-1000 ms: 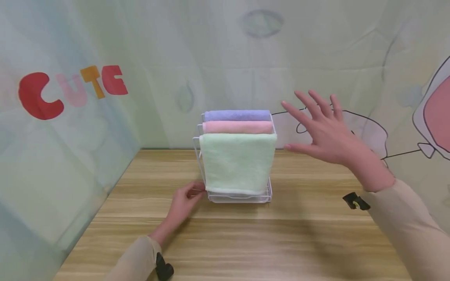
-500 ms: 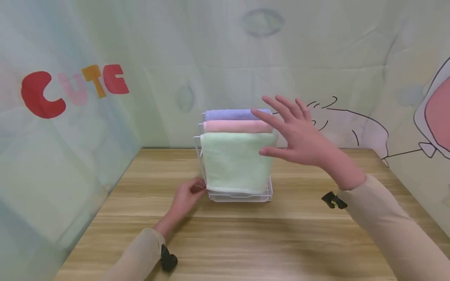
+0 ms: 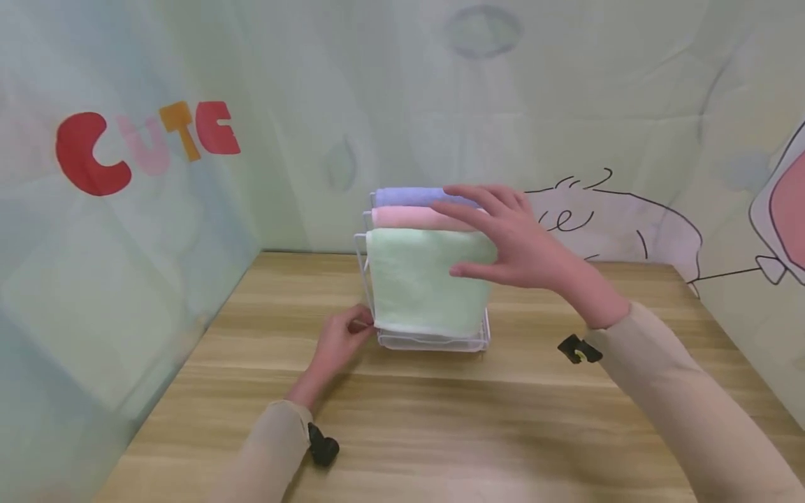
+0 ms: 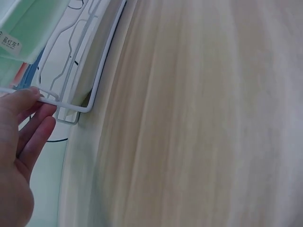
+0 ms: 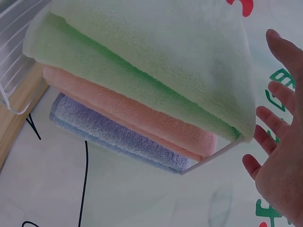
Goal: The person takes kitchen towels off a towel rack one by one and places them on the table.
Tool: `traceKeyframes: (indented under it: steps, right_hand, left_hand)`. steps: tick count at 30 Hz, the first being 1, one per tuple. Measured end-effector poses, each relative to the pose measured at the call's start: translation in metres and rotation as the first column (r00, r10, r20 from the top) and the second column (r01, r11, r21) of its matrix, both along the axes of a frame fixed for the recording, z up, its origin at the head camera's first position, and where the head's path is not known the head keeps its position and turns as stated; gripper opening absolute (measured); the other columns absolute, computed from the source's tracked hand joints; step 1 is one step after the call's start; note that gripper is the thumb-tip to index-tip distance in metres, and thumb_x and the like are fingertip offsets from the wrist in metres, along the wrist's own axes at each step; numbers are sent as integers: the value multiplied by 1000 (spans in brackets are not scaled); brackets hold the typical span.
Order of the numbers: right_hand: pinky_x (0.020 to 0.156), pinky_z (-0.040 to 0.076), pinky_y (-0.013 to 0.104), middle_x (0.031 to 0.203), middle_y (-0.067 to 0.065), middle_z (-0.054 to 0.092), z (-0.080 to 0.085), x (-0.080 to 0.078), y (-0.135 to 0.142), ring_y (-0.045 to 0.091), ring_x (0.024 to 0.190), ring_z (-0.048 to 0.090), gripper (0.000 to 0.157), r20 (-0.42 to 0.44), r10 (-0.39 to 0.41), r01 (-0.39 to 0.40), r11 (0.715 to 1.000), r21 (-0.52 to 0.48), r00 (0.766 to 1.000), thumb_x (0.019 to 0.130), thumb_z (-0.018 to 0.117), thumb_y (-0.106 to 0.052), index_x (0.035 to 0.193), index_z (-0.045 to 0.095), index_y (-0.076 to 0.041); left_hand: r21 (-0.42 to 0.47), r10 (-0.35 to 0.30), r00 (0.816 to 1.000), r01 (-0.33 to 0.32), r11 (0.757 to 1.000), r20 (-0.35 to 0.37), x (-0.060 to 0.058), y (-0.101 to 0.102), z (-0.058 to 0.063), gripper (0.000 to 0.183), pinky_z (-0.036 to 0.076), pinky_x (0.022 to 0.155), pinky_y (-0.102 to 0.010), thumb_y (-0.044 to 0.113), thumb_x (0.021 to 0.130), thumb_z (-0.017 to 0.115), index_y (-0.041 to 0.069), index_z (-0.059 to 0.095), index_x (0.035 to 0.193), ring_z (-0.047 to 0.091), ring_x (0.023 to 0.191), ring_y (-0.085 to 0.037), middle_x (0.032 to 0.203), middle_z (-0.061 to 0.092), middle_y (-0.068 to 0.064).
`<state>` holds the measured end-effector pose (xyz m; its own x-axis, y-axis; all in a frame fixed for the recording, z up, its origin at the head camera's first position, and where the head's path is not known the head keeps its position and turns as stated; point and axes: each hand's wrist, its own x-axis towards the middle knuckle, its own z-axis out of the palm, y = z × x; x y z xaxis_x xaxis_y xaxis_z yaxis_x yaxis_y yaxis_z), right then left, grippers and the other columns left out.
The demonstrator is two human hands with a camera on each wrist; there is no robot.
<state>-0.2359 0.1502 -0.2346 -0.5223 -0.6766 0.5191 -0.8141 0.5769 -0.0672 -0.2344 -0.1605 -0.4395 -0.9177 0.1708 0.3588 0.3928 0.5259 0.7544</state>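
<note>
A white wire rack [image 3: 434,344] stands on the table with three small towels draped over its bars. The light green towel [image 3: 421,286] hangs in front, the pink towel [image 3: 409,218] behind it, and the blue-purple towel [image 3: 409,197] at the back. Low on the rack's left side, my left hand [image 3: 335,344] pinches a base wire between thumb and fingers, plain in the left wrist view. My right hand [image 3: 522,244] is spread in the air by the towels' upper right. In the right wrist view that hand [image 5: 284,156] shows a gap from the green towel [image 5: 156,61].
The wood-grain table [image 3: 402,426] runs back to a printed curtain [image 3: 302,140]. Colourful letters spelling CUTE decorate its left side. A white tray sits inside the rack's base.
My right hand has moved left, from beside the rack to in front of the towels' right side. My left hand stays at the rack's base. The view has shifted slightly.
</note>
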Motion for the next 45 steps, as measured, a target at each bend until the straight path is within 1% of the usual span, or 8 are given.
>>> traceKeyframes:
  steps: [3, 7, 12, 18, 25, 32, 37, 45]
  right_hand:
    - [106, 29, 56, 150, 4, 46, 2, -2, -5, 31, 133, 38, 79, 9, 24, -24, 1000, -11, 1000, 81, 79, -44, 149, 42, -28]
    - [99, 38, 47, 138, 5, 57, 2, -5, -10, 28, 119, 47, 74, 3, 73, -72, 997, -37, 997, 80, 82, -39, 144, 50, -23]
    - [91, 44, 39, 127, 5, 62, -3, -10, -14, 24, 109, 51, 63, 14, 92, -91, 995, -43, 996, 81, 82, -33, 137, 58, -19]
    - [94, 45, 40, 122, 5, 64, -12, -17, -14, 25, 109, 52, 55, 48, 74, -71, 995, -67, 996, 82, 81, -27, 132, 62, -17]
    - [95, 45, 41, 113, 8, 65, -24, -20, -16, 26, 108, 52, 46, 33, 44, -38, 987, -157, 998, 83, 81, -23, 126, 67, -14]
    - [94, 46, 42, 106, 10, 67, -31, -18, -25, 27, 106, 56, 37, 17, 25, -21, 977, -213, 1000, 83, 80, -19, 118, 70, -8]
    - [93, 47, 41, 103, 10, 68, -30, -21, -29, 27, 103, 57, 29, 69, -13, 29, 974, -225, 998, 85, 78, -14, 112, 72, -5]
    - [84, 49, 38, 95, 12, 66, -32, -18, -31, 26, 93, 56, 20, 120, -90, 119, 958, -259, 989, 86, 77, -14, 99, 73, -1]
  left_hand:
    - [6, 20, 1000, -20, 1000, -1, -1, 0, -1, 10, 64, 75, -33, 0, 84, 73, 3, 67, 91, 74, 85, -31, 94, 74, -17]
    - [17, 49, 999, -49, 999, 2, -5, 4, -4, 10, 64, 75, -33, -1, 84, 73, 2, 66, 90, 74, 85, -31, 92, 73, -16]
    - [26, 59, 998, -59, 998, 2, -10, 9, -10, 10, 64, 74, -33, -1, 83, 73, 2, 65, 89, 74, 85, -33, 91, 73, -17]
    - [23, 66, 997, -67, 997, 40, -13, 15, -14, 10, 64, 77, -37, 2, 84, 73, 4, 65, 89, 74, 88, -32, 93, 72, -15]
    - [-2, 47, 997, -47, 999, 59, -22, 15, -9, 7, 63, 81, -39, 2, 85, 71, 3, 65, 89, 73, 92, -32, 94, 73, -16]
    - [10, 60, 993, -61, 998, 102, -16, 12, -7, 8, 62, 84, -38, 0, 85, 71, 2, 65, 89, 72, 95, -31, 93, 71, -16]
    - [50, 74, 988, -82, 995, 132, -17, 12, -6, 9, 62, 86, -41, -1, 86, 70, 1, 64, 91, 71, 98, -35, 95, 69, -18]
    - [79, 91, 987, -102, 992, 132, -17, 16, -10, 9, 62, 83, -39, -1, 85, 72, -1, 64, 89, 72, 97, -35, 96, 70, -19]
